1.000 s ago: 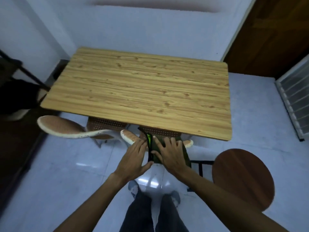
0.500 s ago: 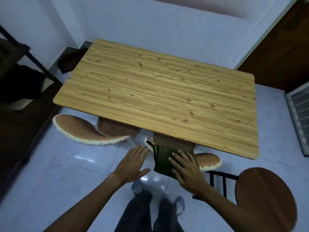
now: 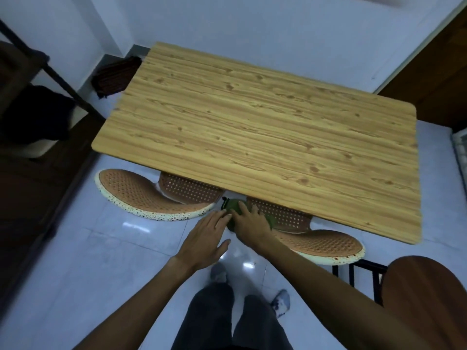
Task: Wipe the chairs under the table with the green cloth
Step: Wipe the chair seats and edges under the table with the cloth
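The green cloth [image 3: 232,207] lies bunched on the left end of the right chair [image 3: 326,243], a brown perforated shell with a speckled white rim, half under the wooden table [image 3: 265,132]. My right hand [image 3: 250,223] presses flat on the cloth and covers most of it. My left hand [image 3: 206,238] is spread open beside it, fingertips touching the cloth's left edge. The left chair [image 3: 141,195], the same kind, sticks out from under the table's near-left edge.
A round brown stool [image 3: 427,299] on a black frame stands at the lower right. My legs and shoes [image 3: 280,301] are on the glossy white tiled floor. A dark shelf frame [image 3: 50,69] is at the left and a dark bundle [image 3: 113,77] by the far wall.
The cloth has gone from spread flat to bunched under my right hand, which slid left and toward the table. My left hand closed in on the cloth. The view shifted right.
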Demonstrator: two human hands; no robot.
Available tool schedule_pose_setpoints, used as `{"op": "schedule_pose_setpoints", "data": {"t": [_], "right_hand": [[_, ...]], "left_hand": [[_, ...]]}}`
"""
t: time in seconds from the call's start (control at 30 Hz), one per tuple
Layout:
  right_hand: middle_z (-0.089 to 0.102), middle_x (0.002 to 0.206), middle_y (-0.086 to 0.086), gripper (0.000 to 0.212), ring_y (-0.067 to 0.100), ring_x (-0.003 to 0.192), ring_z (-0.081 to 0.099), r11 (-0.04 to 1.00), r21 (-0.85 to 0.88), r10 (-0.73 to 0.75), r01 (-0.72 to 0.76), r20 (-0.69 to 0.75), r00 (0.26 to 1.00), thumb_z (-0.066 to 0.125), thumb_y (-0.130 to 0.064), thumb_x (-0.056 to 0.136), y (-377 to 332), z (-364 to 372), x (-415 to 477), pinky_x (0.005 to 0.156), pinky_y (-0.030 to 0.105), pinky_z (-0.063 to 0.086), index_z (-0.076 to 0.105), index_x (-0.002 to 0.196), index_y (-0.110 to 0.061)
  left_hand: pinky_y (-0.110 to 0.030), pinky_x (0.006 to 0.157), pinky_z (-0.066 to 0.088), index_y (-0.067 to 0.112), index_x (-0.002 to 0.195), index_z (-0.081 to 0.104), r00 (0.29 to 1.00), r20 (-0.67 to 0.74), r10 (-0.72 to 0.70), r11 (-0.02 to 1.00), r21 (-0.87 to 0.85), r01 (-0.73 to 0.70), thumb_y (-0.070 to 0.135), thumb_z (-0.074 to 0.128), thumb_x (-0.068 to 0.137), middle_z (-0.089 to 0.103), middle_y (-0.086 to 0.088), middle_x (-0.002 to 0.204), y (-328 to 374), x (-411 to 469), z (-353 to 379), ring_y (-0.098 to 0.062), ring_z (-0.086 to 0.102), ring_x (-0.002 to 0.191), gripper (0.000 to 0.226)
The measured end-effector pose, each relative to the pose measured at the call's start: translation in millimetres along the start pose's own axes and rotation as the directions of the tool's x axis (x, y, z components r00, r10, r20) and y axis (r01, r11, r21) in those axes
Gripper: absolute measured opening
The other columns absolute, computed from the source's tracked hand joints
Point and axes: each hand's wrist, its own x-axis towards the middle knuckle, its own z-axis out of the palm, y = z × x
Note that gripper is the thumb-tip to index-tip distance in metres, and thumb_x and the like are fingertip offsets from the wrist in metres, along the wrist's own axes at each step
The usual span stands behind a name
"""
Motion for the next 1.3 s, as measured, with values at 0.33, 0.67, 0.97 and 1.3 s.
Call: {"op": "schedule_pose_setpoints", "data": {"t": [0.33, 0.67, 0.97, 1.3], "right_hand": [[0.023, 0.163, 0.013, 0.064, 0.043, 0.14, 0.035, 1.0, -0.011, 0.001, -0.001, -0.036, 0.999, 0.049, -0.039, 0.1, 7, -2, -23, 0.107, 0.058, 0.039, 0.021, 0.156, -0.027], [0.029, 0.164, 0.008, 0.116, 0.038, 0.15, 0.024, 0.972, -0.22, 0.01, -0.087, -0.327, 0.945, 0.07, 0.013, 0.055, 140, 56, -201, 0.114, 0.067, 0.022, 0.03, 0.157, -0.028], [0.048, 0.153, 0.01, 0.05, 0.04, 0.139, 0.045, 0.994, -0.081, 0.027, -0.067, -0.421, 0.907, 0.04, -0.03, 0.1, 124, 65, -183, 0.11, 0.065, 0.035, 0.049, 0.147, -0.017], [0.055, 0.147, 0.009, 0.056, 0.038, 0.118, 0.062, 0.998, -0.009, 0.061, -0.068, -0.338, 0.939, 0.063, -0.034, 0.095, 32, 34, -92, 0.085, 0.05, 0.055, 0.049, 0.148, -0.022]], "left_hand": [[-0.035, 0.112, 0.04, 0.011, 0.146, 0.04, 0.998, -0.025, -0.061, 0.998, 0.021, 0.062, 0.041, 0.054, 0.093, 0.048, -0.009, 0.147, -12, -14, 1, -0.022, 0.044, 0.137, 0.062], [-0.04, 0.114, 0.035, 0.006, 0.149, 0.034, 0.986, 0.154, 0.067, 0.995, 0.065, -0.078, 0.049, 0.057, 0.088, 0.041, -0.014, 0.154, 35, 3, 30, -0.029, 0.039, 0.142, 0.078], [-0.046, 0.119, 0.026, 0.012, 0.155, 0.022, 0.981, 0.194, -0.016, 0.998, 0.066, 0.003, 0.057, 0.052, 0.089, 0.025, -0.009, 0.162, 37, -1, 42, -0.027, 0.021, 0.15, 0.085], [-0.047, 0.121, 0.022, 0.016, 0.157, 0.011, 0.976, 0.21, -0.058, 0.99, 0.14, 0.029, 0.061, 0.042, 0.089, 0.016, -0.005, 0.165, 1, -1, 26, -0.028, 0.014, 0.152, 0.087]]}}
